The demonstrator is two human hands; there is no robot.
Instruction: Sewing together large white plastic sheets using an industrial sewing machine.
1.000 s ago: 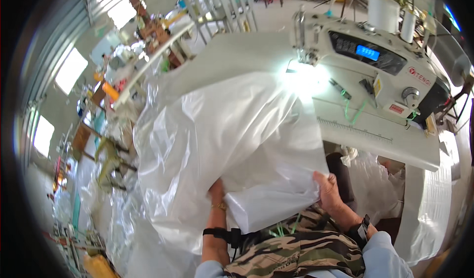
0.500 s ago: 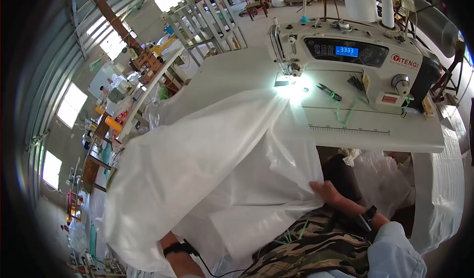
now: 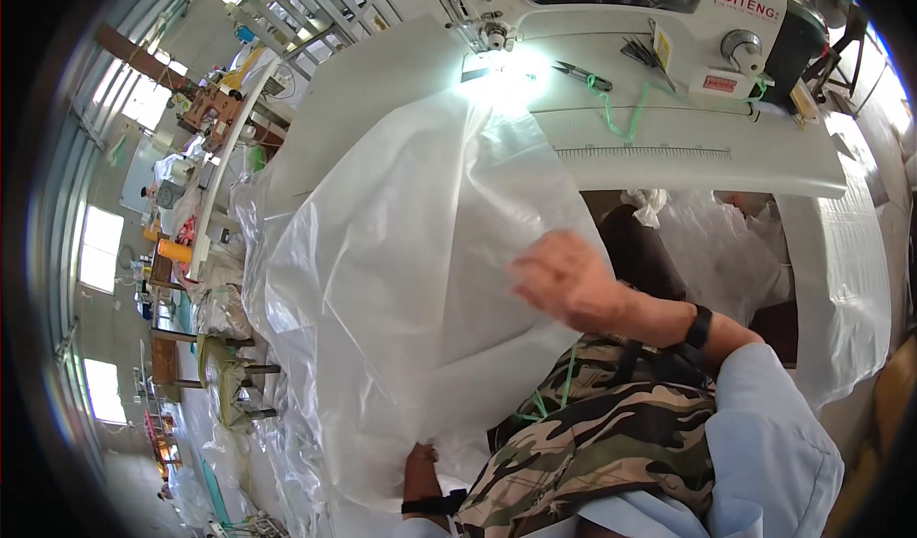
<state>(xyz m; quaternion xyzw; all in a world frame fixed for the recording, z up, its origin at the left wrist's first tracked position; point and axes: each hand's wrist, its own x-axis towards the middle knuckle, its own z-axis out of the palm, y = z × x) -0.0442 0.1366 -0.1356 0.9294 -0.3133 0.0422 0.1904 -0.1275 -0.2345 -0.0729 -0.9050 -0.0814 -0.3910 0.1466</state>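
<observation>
A large translucent white plastic sheet (image 3: 401, 242) hangs in folds from the sewing machine's lit needle area down to my lap. Its upper end lies beneath the needle end of the white sewing machine (image 3: 611, 22). My right hand (image 3: 564, 275) is over the sheet's right part, fingers curled but smeared by motion, so I cannot see whether it grips anything. Low down, my left hand (image 3: 421, 457) is closed at the sheet's lower edge, its fingers partly hidden.
On the machine table (image 3: 659, 170) lie small thread snips (image 3: 581, 76), green thread (image 3: 616, 118) and several dark slim tools (image 3: 642, 53). Crumpled clear plastic (image 3: 721, 251) sits under the table's front edge. A wooden stool (image 3: 224, 380) stands at the left.
My right hand has let go of the sheet's right edge and moved up and left over it. My left hand has shifted right and shows more. The view has tilted down.
</observation>
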